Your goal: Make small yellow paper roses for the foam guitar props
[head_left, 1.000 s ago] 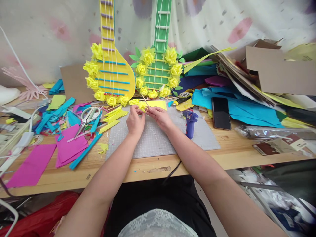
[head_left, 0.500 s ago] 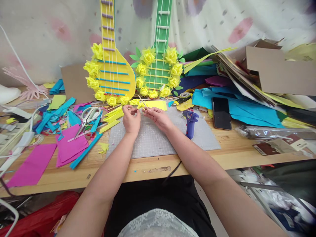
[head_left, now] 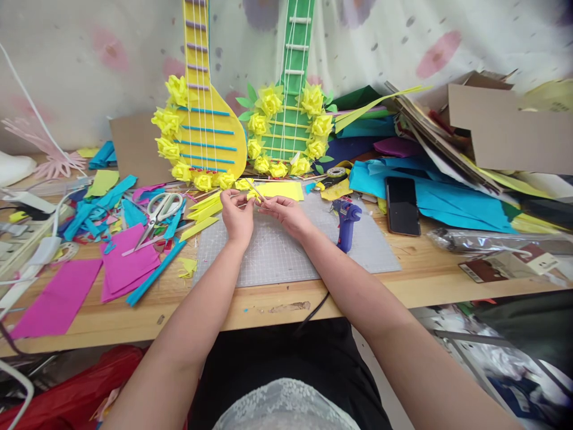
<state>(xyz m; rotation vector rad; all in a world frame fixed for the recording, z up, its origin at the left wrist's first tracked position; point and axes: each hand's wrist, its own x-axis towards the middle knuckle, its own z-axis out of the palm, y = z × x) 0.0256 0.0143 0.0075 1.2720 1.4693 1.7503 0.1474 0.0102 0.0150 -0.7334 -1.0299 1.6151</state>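
Above the grey cutting mat, my two hands meet fingertip to fingertip. Between them is a small piece of folded yellow paper, partly covered by my fingers. My left hand pinches this paper from the left. A thin wooden stick slants up and to the left out of the fingertips of my right hand, crossing the paper. Just behind stand a yellow paper guitar and a green paper guitar, both edged with yellow paper flowers.
A blue glue gun stands on the mat's right side, near a black phone. To the left lie scissors, magenta paper sheets, a rolled blue strip and yellow strips. Cardboard and coloured paper are piled at right.
My hands stay together in almost the same place. The stick and yellow paper have shifted slightly between my fingertips, and the stick's tip sits a little further left and lower.
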